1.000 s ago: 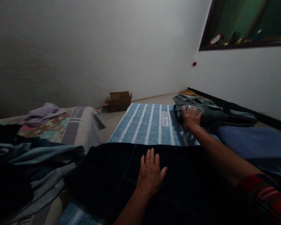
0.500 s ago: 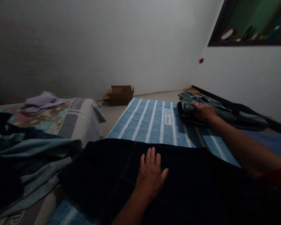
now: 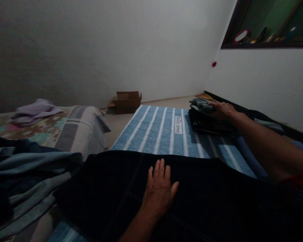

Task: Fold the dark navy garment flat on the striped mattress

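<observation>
A dark navy garment (image 3: 108, 188) with pale stitched seams lies spread across the near part of the striped bedding. My left hand (image 3: 158, 188) rests palm down on it, fingers stretched out. Farther off to the right, my right hand (image 3: 223, 111) has its fingers curled over a grey garment (image 3: 200, 105), which looks folded. This grey garment lies on top of a dark folded garment (image 3: 204, 123). The right fingertips are partly hidden against the cloth, and my right forearm covers part of the pile.
Blue-and-white striped bedding (image 3: 151, 129) runs toward the wall. At left, a loose heap of denim clothes (image 3: 37, 164) and a lilac cloth (image 3: 36, 112) lie on a patterned cover (image 3: 83, 134). A cardboard box (image 3: 128, 102) sits on the floor beyond.
The grey garment, earlier stretched out to the right over the pile, now looks more bunched under my right hand. My left hand stays flat on the navy garment. The view has shifted slightly.
</observation>
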`<move>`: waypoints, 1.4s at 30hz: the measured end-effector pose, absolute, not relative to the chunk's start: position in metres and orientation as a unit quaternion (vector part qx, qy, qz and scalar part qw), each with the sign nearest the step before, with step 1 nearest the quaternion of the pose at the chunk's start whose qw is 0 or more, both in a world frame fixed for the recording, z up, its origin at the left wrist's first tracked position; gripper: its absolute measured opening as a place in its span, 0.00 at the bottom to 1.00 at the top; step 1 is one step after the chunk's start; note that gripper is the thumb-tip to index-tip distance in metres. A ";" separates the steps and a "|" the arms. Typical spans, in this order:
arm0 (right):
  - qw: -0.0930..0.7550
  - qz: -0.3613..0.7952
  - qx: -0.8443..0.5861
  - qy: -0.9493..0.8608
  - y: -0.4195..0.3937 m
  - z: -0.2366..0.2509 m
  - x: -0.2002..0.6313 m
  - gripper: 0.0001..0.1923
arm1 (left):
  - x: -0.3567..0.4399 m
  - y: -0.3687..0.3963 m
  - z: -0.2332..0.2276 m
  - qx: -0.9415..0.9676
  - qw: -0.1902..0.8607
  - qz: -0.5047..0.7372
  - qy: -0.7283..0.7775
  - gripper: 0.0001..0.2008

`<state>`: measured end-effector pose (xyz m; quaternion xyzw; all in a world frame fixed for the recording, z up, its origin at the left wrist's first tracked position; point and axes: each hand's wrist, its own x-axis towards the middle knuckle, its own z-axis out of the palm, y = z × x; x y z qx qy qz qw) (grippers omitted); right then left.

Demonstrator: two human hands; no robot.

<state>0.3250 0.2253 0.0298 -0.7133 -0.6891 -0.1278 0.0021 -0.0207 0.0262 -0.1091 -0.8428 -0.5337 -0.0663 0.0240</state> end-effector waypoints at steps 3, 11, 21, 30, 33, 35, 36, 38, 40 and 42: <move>0.005 -0.128 -0.715 -0.687 0.224 0.028 0.324 0.29 | -0.021 0.027 -0.106 -0.842 0.020 -0.059 -0.536 0.28; 0.007 -0.134 -0.716 -0.685 0.216 0.014 0.313 0.26 | -0.019 0.026 -0.103 -0.839 0.014 -0.061 -0.541 0.28; 0.026 -0.160 -0.737 -0.656 0.199 -0.022 0.282 0.27 | -0.023 0.030 -0.113 -0.843 0.051 -0.080 -0.529 0.27; 0.054 -0.172 -0.745 -0.643 0.194 -0.030 0.275 0.30 | -0.025 0.036 -0.117 -0.841 0.075 -0.076 -0.530 0.26; 0.064 -0.174 -0.740 -0.646 0.188 -0.033 0.276 0.30 | -0.024 0.036 -0.115 -0.837 0.081 -0.076 -0.535 0.26; 0.074 -0.170 -0.738 -0.649 0.184 -0.034 0.276 0.30 | -0.024 0.036 -0.113 -0.837 0.079 -0.074 -0.537 0.26; 0.079 -0.166 -0.738 -0.650 0.182 -0.033 0.276 0.29 | -0.024 0.036 -0.113 -0.837 0.077 -0.073 -0.537 0.26; 0.091 -0.157 -0.736 -0.653 0.179 -0.032 0.275 0.29 | -0.024 0.037 -0.112 -0.838 0.077 -0.070 -0.535 0.26; 0.104 -0.143 -0.734 -0.655 0.175 -0.030 0.274 0.28 | -0.025 0.038 -0.112 -0.840 0.074 -0.067 -0.533 0.26; 0.120 -0.126 -0.734 -0.656 0.172 -0.028 0.272 0.28 | -0.025 0.039 -0.112 -0.842 0.073 -0.067 -0.530 0.26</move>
